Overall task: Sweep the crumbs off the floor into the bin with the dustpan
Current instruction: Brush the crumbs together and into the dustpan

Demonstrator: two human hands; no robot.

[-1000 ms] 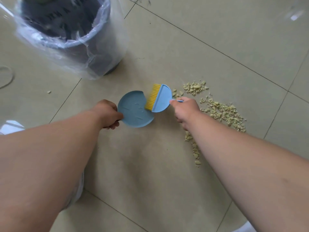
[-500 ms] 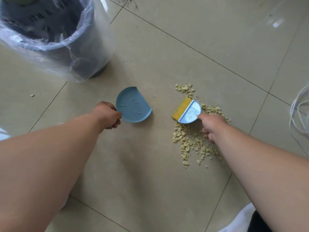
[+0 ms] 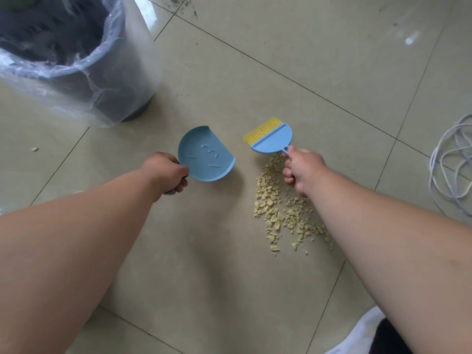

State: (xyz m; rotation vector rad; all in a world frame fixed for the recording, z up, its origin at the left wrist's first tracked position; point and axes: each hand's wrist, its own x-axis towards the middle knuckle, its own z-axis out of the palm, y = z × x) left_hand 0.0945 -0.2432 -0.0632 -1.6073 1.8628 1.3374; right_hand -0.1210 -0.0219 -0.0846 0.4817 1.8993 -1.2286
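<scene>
A small blue half-round dustpan [image 3: 205, 154] rests on the beige tile floor, held at its near-left edge by my left hand [image 3: 167, 172]. My right hand [image 3: 302, 168] grips the thin handle of a blue hand brush [image 3: 272, 139] with yellow bristles pointing up and left, just beyond the crumbs. Pale yellow crumbs [image 3: 274, 213] lie in a loose pile under and near my right hand, right of the dustpan, partly hidden by my right forearm. The dark bin [image 3: 84, 70], lined with a clear plastic bag, stands at the upper left.
A coil of white cable [image 3: 452, 164] lies on the floor at the right edge. One stray crumb [image 3: 34, 149] sits far left. Dirt specks [image 3: 184, 3] mark the tile at the top. White cloth [image 3: 362, 333] shows at the bottom right.
The brush has moved from over the crumbs to beyond the pile, bristles turned further away. The crumbs now lie gathered nearer to me. The dustpan stayed beside my left hand.
</scene>
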